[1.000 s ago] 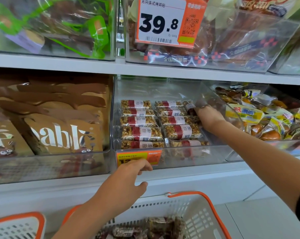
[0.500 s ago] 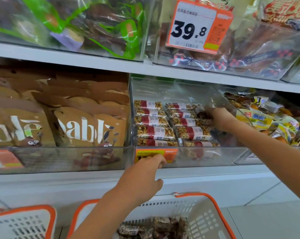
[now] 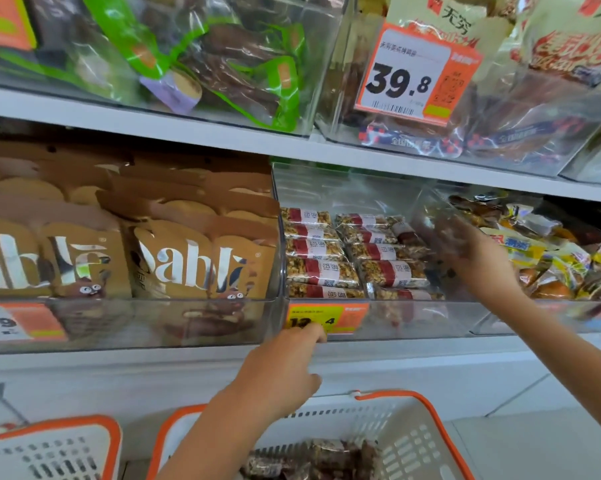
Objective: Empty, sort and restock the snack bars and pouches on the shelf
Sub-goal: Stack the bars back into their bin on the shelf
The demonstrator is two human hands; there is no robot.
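Nearest, bottom of view: white basket with orange rim (image 3: 410, 441), a heap of wrapped snack bars (image 3: 313, 460) in its bottom. A second white basket (image 3: 60, 448), same orange rim, sits at its left.

Left hand (image 3: 278, 372) reaches up from over the basket to the front wall of the clear bin (image 3: 413, 320) on the middle shelf. Fingertips touch the orange price tag (image 3: 326, 317) on the bin front; fingers extended and close together, thumb (image 3: 311, 379) held apart lower down.

Inside the clear bin: nut bars with red bands (image 3: 323, 273), lying flat in two columns toward the bin's left side. Right part of the bin floor bare.

Right hand (image 3: 472, 258) is inside the bin at its right, beside the far bars. Motion-blurred; cannot tell whether fingers are spread, together, or pinching a bar.

Left of the bin: brown pouches with white lettering (image 3: 185, 261), standing upright in their own clear bin. Right of it: mixed yellow and orange wrapped snacks (image 3: 548, 265) in another bin.

Far, top shelf: green-trimmed packs (image 3: 223, 64) at left; big price card reading 39.8 (image 3: 410, 77) at right, on a clear bin of dark packaged goods.
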